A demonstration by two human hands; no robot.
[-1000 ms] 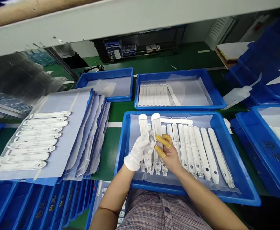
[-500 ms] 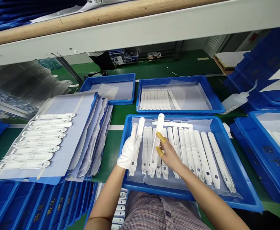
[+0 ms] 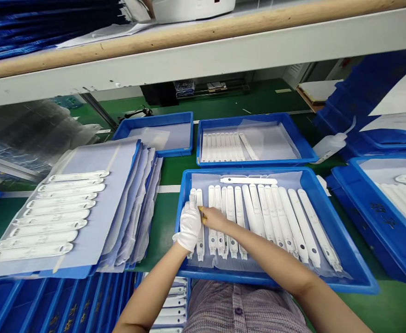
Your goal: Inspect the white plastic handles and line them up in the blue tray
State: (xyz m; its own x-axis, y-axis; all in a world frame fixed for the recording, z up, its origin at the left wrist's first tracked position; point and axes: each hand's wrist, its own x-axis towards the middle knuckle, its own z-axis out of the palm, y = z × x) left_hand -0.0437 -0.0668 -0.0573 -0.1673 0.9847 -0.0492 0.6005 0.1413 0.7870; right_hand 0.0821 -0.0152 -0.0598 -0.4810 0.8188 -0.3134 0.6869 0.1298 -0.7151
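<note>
My left hand [image 3: 189,225], in a white glove, is closed around a long white plastic strip [image 3: 193,194] at the left end of the near blue tray [image 3: 357,259]. Beside it, my right hand [image 3: 214,218] wears yellow finger covers. Its fingertips pinch the edge of a neighbouring white strip [image 3: 200,238], partly hidden by the glove. Several more white strips [image 3: 239,217] with a dark round spot near one end lie side by side to the right. One strip [image 3: 249,181] lies crosswise along the tray's back.
At the left, several strips lie on a stack of lined sheets [image 3: 119,185]. Behind stand two blue trays [image 3: 255,163] [image 3: 175,151], one holding strips. A white squeeze bottle [image 3: 329,145] and stacked blue trays [image 3: 372,222] are at the right. A shelf beam [image 3: 203,51] crosses above.
My right hand has moved left to my left hand, and the strip it held up now lies in the row. My left hand has lowered its strip toward the tray.
</note>
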